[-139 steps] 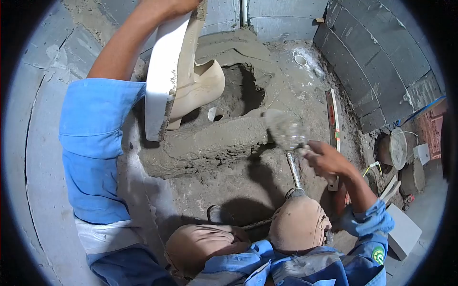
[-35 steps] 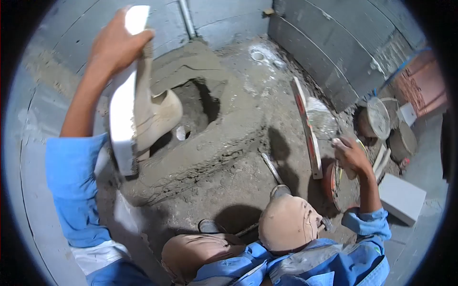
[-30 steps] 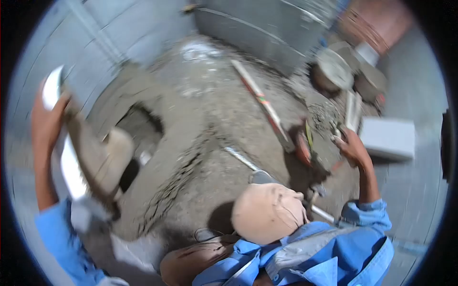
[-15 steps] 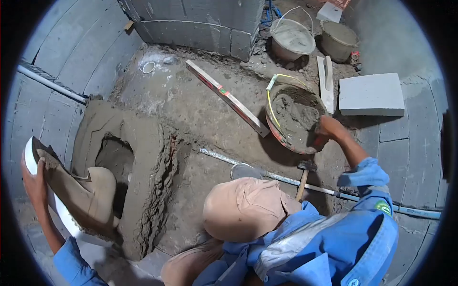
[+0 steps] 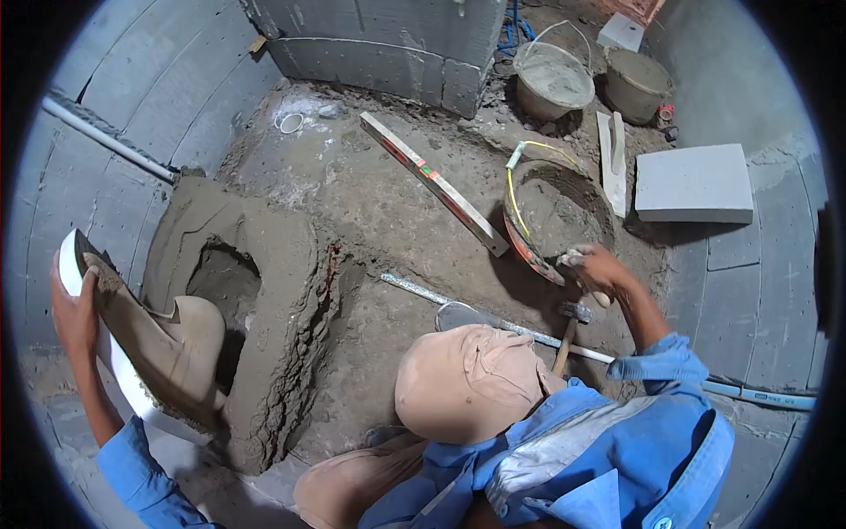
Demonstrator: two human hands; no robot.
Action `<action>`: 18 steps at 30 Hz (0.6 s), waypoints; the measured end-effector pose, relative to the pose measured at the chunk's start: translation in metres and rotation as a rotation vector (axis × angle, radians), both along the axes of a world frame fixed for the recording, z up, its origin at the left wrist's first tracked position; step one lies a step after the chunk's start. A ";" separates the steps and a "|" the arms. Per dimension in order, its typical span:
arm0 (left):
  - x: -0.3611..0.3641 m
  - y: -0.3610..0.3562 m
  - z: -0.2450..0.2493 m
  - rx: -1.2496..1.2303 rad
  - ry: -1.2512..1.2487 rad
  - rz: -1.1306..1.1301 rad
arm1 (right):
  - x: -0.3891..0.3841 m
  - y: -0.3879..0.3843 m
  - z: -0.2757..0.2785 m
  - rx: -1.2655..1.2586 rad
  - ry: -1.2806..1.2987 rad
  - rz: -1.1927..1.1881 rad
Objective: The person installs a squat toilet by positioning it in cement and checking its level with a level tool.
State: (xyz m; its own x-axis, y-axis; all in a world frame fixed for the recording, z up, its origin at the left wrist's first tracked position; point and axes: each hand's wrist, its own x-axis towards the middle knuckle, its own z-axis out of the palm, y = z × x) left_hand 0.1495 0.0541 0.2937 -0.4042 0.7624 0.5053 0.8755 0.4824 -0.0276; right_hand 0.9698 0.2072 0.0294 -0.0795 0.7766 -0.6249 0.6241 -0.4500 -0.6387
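Note:
My left hand grips the rim of a white ceramic squat pan, tilted on its side, its brownish underside facing the mortar bed. Beside it, a ring of wet grey mortar surrounds a dark hollow. My right hand is closed at the near edge of a mortar bucket, with a tool's rounded handle end showing beneath it. The tool's working end is hard to make out. Grey mortar smears the fingers. A hammer lies just below that hand.
A spirit level lies left of the bucket. Behind are two more buckets, a float and a pale block. A pipe crosses the floor. Block walls stand around; beige cloth fills the lower middle.
My right hand has moved down and left over the bucket's near edge. The mortar heap inside looks lower. The whole view has shifted slightly; my left hand keeps its hold on the pan.

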 end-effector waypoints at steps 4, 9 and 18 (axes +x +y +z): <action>0.004 -0.002 0.005 0.004 0.064 -0.059 | 0.008 -0.021 0.014 0.268 0.043 0.017; 0.080 0.006 0.015 0.081 -0.091 0.062 | -0.035 -0.032 0.079 0.222 0.097 0.008; 0.113 0.021 0.015 0.052 -0.149 0.165 | -0.205 -0.036 0.086 -0.013 0.595 0.214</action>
